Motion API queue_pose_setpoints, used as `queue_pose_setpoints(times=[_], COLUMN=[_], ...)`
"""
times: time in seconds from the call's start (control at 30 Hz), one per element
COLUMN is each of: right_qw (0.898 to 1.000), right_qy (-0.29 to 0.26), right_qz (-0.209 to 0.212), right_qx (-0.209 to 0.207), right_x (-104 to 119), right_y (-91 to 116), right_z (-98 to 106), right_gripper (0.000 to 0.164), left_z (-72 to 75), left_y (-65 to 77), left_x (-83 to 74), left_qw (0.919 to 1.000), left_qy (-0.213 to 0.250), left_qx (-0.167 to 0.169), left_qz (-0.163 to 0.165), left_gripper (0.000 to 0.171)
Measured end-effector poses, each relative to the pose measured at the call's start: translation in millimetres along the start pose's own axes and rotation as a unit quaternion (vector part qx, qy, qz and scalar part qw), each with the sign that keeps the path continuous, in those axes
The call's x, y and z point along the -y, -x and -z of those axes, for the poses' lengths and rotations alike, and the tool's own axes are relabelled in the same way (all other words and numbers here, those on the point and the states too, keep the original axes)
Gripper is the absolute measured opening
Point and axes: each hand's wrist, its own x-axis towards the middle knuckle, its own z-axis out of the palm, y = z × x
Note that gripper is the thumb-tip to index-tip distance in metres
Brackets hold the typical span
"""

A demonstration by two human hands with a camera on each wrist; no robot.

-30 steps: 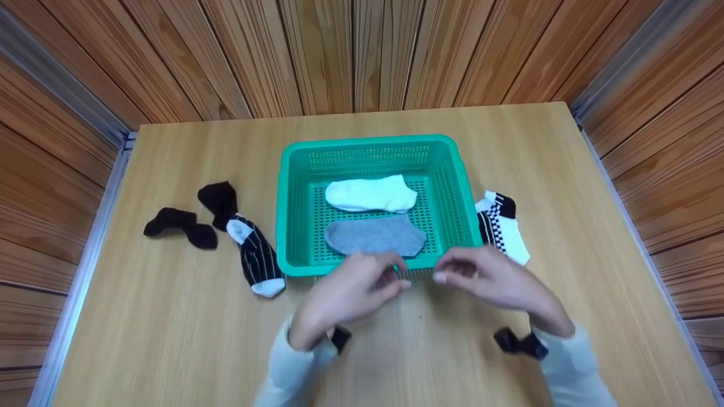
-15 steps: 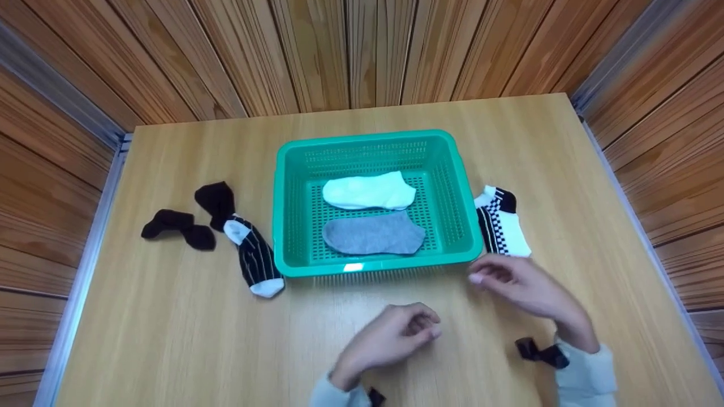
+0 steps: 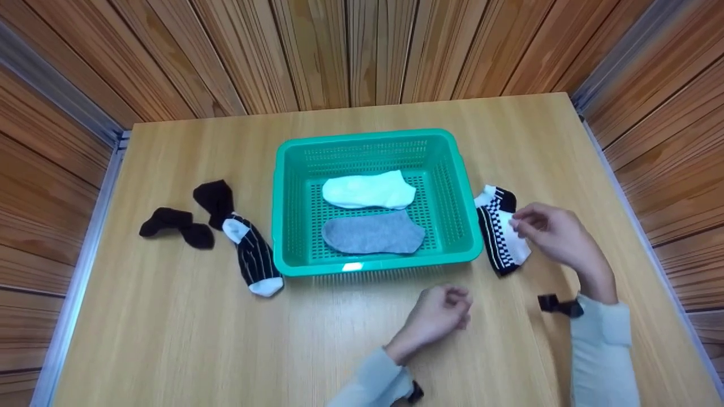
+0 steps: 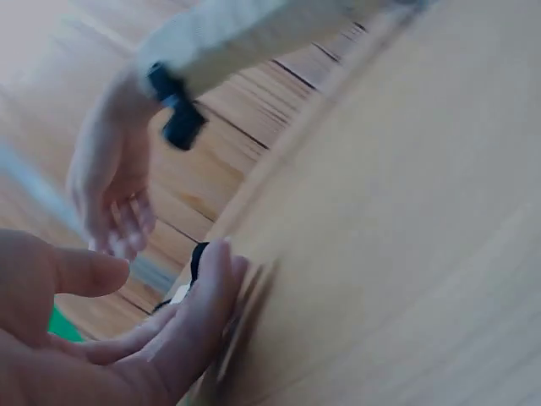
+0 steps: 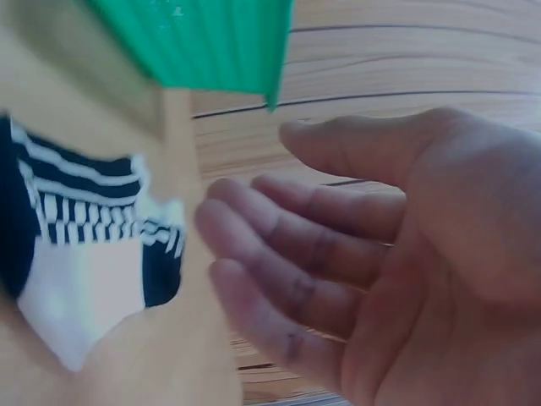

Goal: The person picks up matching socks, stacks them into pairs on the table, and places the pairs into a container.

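My right hand [image 3: 557,234] hovers just right of a black-and-white checkered sock [image 3: 503,232], with fingers loosely bent and nothing in them. In the right wrist view the sock [image 5: 89,245] lies apart from the fingertips. My left hand [image 3: 435,316] is in the air in front of the green basket [image 3: 379,268], its fingers relaxed and holding nothing. Inside the basket a white sock [image 3: 367,190] lies flat behind a grey sock [image 3: 373,233]. Whether the checkered piece is one sock or two stacked, I cannot tell.
Left of the basket lies a black sock with thin white stripes [image 3: 257,254]. Beside it are dark, bunched socks [image 3: 215,202] [image 3: 178,226]. Wood-panelled walls [image 3: 350,51] stand behind and at both sides of the table [image 3: 198,339].
Both hands have left the basket's front rim. My right hand has moved right and back, to the checkered sock; my left has moved right and toward me.
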Motion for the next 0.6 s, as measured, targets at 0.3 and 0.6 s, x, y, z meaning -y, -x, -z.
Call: queue_pose_setpoints(times=[0.3, 0.6], right_qw=[0.998, 0.998], right_qy=[0.006, -0.004], right_qz=[-0.023, -0.064], right_qx=[-0.057, -0.023], right_x=[-20, -30], right_y=[-57, -80], right_z=[6, 6], right_gripper=[0.03, 0.038], left_z=[-20.5, -42.0], left_y=[-28.1, -52.2], left_x=[-28.1, -33.0], left_qw=[0.9732, 0.9295], left_qy=[-0.208, -0.338], left_qx=[-0.063, -0.112], left_qz=[-0.074, -0.097], left_gripper=[0.027, 0.036])
